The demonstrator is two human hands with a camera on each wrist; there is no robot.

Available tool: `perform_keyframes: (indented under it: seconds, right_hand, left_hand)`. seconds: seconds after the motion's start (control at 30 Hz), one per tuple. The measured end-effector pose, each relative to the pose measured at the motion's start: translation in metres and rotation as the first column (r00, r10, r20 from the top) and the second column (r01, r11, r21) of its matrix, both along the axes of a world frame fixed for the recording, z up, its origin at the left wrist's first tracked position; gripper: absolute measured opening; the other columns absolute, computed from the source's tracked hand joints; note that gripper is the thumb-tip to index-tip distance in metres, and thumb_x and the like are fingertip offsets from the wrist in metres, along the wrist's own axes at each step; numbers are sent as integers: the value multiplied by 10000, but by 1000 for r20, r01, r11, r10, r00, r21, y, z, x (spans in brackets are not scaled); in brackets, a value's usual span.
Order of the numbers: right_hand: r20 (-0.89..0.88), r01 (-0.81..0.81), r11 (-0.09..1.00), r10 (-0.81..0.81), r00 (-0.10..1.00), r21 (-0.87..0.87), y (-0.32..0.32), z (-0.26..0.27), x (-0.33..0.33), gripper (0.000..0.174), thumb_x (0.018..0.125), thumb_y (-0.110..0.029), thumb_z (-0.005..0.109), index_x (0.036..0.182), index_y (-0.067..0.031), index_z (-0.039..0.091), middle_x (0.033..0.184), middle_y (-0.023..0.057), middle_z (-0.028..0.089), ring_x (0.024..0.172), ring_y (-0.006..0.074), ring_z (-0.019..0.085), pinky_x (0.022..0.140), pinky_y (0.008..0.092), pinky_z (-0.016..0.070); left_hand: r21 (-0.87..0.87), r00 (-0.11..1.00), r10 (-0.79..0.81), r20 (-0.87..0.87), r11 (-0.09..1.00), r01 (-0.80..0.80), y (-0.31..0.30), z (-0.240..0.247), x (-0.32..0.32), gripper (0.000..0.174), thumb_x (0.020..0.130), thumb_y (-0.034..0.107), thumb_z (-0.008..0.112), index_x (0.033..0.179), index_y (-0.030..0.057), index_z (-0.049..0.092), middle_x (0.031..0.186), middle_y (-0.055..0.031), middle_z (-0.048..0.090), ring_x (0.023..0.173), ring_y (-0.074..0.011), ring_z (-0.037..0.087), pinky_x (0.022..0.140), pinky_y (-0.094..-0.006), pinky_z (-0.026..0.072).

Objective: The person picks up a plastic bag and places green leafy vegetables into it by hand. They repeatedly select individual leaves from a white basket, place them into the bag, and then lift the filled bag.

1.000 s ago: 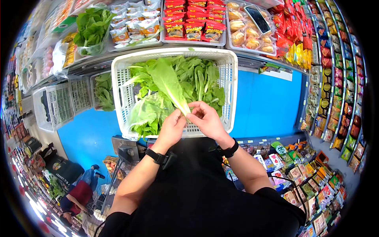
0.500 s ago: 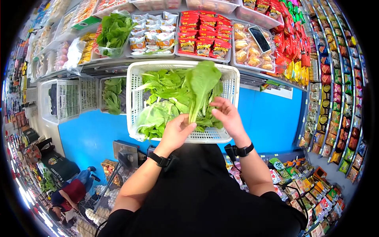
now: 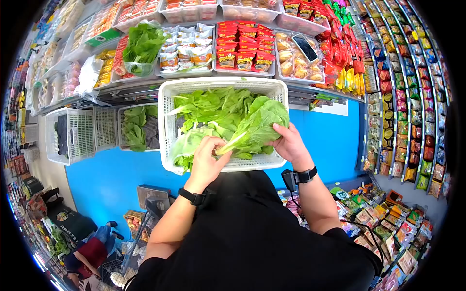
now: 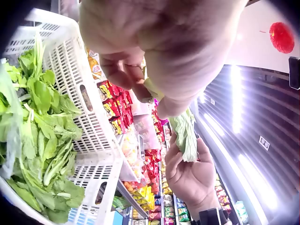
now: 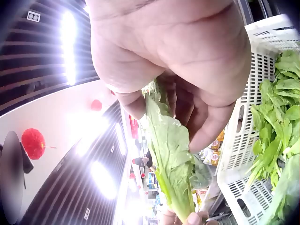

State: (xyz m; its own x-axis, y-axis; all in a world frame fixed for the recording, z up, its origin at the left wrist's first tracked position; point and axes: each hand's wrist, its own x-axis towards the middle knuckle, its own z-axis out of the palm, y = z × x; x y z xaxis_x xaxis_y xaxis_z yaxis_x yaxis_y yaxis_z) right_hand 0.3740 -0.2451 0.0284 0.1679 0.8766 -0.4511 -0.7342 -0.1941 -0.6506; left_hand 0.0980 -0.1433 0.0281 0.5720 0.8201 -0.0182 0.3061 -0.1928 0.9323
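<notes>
A long leafy green (image 3: 262, 121), pale at the stem and broad at the leaf, is held slantwise over the white plastic basket (image 3: 223, 83). My left hand (image 3: 208, 159) pinches it by the stem end. At the leafy end, my right hand (image 3: 292, 145) grips it, thumb on top and fingers behind. From the right wrist, the leaf (image 5: 169, 145) runs from the right hand down to the left fingertips. More loose greens (image 3: 208, 104) fill the basket, with a clear plastic bag (image 3: 187, 145) of greens at its near left corner.
Behind the basket are trays of red snack packets (image 3: 245, 46) and buns (image 3: 291, 68), a phone (image 3: 305, 47) lying on the buns. Bagged greens (image 3: 143, 46) stand to their left. A smaller crate (image 3: 136, 105) sits left of the basket. A person (image 3: 92, 254) is at the lower left.
The green has swung from upright to slanting right. My right hand, apart from it half a second ago, now grips the leafy end; the left keeps hold of the stem.
</notes>
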Motion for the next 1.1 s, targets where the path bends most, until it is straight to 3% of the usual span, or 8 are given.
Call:
perform_keyframes:
  seconds: [0.23, 0.37, 0.4, 0.53, 0.6, 0.77, 0.93, 1.1]
  right_hand:
    - [120, 2, 995, 10, 993, -99, 8, 19, -61, 533, 1036, -109, 722, 1524, -51, 518, 1366, 116, 694, 1183, 282, 739, 879, 476, 686]
    - [297, 158, 976, -108, 949, -150, 7, 16, -96, 450, 1027, -59, 714, 1453, -25, 573, 1331, 107, 710, 1132, 253, 750, 843, 432, 682]
    - [374, 202, 969, -135, 918, -146, 4, 14, -101, 406, 1023, -46, 708, 1413, -17, 599, 1294, 99, 724, 1103, 235, 756, 833, 416, 679]
    - [520, 267, 942, -127, 845, -203, -12, -2, -121, 364, 1025, -52, 710, 1378, -1, 638, 1246, 98, 749, 1057, 202, 751, 863, 379, 650]
    - [737, 226, 957, -17, 676, -185, -24, -18, -134, 311, 1016, -83, 728, 1305, 29, 695, 1172, 96, 782, 1011, 178, 738, 882, 350, 606]
    - [789, 191, 951, 78, 609, -242, -32, -15, -179, 300, 984, -117, 750, 1239, 40, 734, 1111, 90, 802, 993, 163, 725, 891, 351, 574]
    - [811, 112, 973, 102, 576, -202, -23, -22, -215, 283, 994, -95, 725, 1249, 26, 729, 1121, 94, 804, 992, 165, 722, 909, 352, 566]
    - [778, 9, 989, 113, 618, -150, -2, -48, -236, 290, 982, -94, 728, 1246, 27, 726, 1084, 126, 802, 958, 191, 726, 904, 351, 566]
  left_hand:
    - [65, 996, -75, 36, 995, 73, 24, -7, -62, 294, 859, 55, 883, 1107, 47, 726, 1100, -68, 690, 919, -187, 661, 772, -315, 539]
    - [315, 992, -91, -91, 942, 115, 45, -14, -98, 393, 872, 135, 870, 1236, 57, 746, 1320, -160, 705, 1223, -332, 673, 1049, -420, 543]
    - [220, 975, -65, -214, 969, 113, 54, -22, -111, 427, 893, 185, 843, 1285, 54, 735, 1391, -193, 689, 1339, -381, 621, 1163, -462, 477]
    - [125, 850, -104, -517, 973, 195, 88, -68, -158, 499, 888, 313, 836, 1300, 53, 731, 1323, -177, 717, 1286, -394, 632, 1122, -459, 505]
    - [126, 830, -145, -539, 960, 249, 88, -96, -165, 510, 887, 324, 830, 1308, 53, 731, 1335, -173, 711, 1275, -392, 635, 1119, -471, 503]
    - [6, 670, -333, -663, 893, 450, 88, -142, -156, 413, 894, 350, 808, 1252, 147, 791, 1282, -109, 749, 1264, -371, 642, 1078, -493, 521]
    - [45, 823, -190, -536, 966, 253, 108, -168, -151, 158, 953, 229, 750, 984, 74, 746, 1018, -202, 758, 966, -418, 737, 826, -502, 586]
    - [74, 857, -286, -428, 934, 349, 124, -156, -161, 257, 933, 251, 786, 1097, 57, 751, 977, -178, 756, 1029, -411, 729, 920, -471, 584]
